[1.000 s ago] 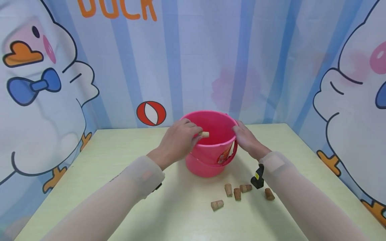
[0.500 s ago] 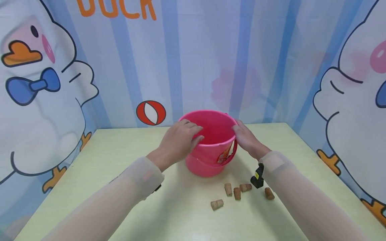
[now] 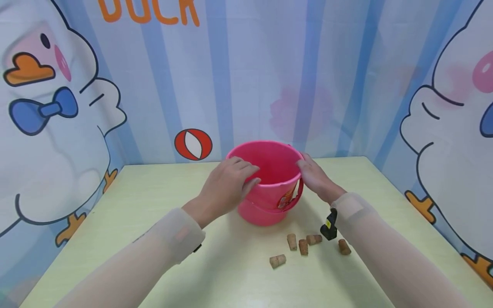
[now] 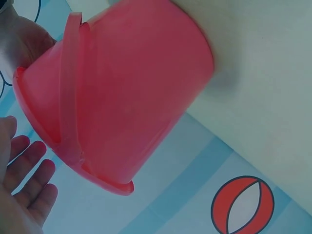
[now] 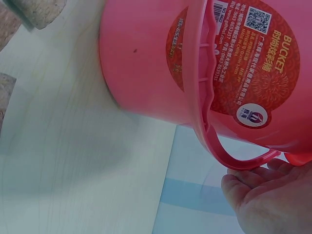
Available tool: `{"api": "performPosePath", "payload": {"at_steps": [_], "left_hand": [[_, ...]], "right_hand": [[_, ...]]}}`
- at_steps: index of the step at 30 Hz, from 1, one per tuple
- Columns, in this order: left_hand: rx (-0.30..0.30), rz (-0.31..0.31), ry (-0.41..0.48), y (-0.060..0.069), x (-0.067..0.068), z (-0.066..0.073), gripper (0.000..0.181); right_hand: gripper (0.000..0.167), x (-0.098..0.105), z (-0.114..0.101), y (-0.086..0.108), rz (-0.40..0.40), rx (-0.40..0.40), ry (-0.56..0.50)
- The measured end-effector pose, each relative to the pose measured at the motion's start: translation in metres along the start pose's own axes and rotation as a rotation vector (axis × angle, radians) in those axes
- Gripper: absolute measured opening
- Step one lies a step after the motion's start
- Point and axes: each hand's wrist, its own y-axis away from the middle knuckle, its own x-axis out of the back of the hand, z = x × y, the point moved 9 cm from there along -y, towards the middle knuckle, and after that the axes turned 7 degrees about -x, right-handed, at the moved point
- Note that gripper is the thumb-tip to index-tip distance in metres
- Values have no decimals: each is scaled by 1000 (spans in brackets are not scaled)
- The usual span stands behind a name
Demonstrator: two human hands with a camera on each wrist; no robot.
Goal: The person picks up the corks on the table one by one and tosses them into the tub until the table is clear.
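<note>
pink bucket (image 3: 265, 204) stands on the table (image 3: 161, 184), between your two hands. your left hand (image 3: 225, 184) is at its near-left rim, fingers loosely spread with thumb apart; your right hand (image 3: 316, 179) grips the rim's right side. five corks (image 3: 303, 247) lie nearer you, the rightmost beside your right sleeve (image 3: 379, 237).
</note>
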Motion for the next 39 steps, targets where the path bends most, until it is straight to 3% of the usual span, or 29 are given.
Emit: {"api": "performPosePath", "payload": {"at_steps": [12, 23, 39], "left_hand": [[-56, 63, 24, 8, 9, 14, 45], [-110, 80, 47, 19, 10, 24, 44], [-136, 83, 62, 34, 9, 33, 49]], "right_hand": [[58, 0, 0, 1, -3, 6, -5], [57, 0, 0, 0, -4, 9, -12], [59, 0, -1, 1, 1, -7, 0]]}}
